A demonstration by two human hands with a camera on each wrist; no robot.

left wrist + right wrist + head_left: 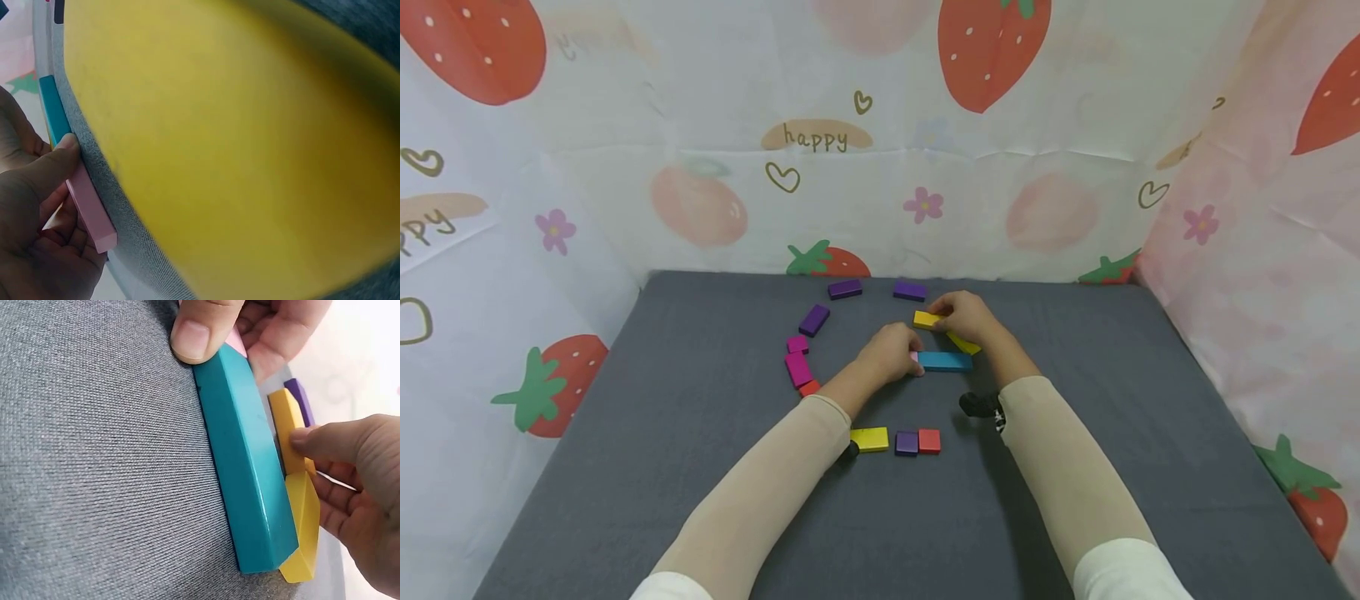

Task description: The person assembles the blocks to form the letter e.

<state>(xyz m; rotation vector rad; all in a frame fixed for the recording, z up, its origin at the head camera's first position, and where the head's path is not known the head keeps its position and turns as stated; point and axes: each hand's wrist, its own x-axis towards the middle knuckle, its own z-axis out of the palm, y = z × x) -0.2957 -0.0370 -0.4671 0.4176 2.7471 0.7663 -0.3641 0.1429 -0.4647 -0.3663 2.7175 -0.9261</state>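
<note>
My left hand (889, 354) pinches a pink block (91, 206) between thumb and fingers, at the left end of a long blue block (945, 362). In the left wrist view the thumb lies where pink meets blue. Just behind, my right hand (966, 317) holds a yellow-orange block (288, 429) with thumb and fingers. A second yellow block (304, 527) lies slanted against it, beside the blue block's far side. A purple block (910, 291) is farther back.
Purple blocks (814, 320), magenta blocks (798, 370) and a red block (809, 388) curve along the left. Nearer the front lie a yellow block (870, 439), a purple block (906, 443) and a red block (929, 442). A patterned cloth wall stands behind the grey table (700, 500).
</note>
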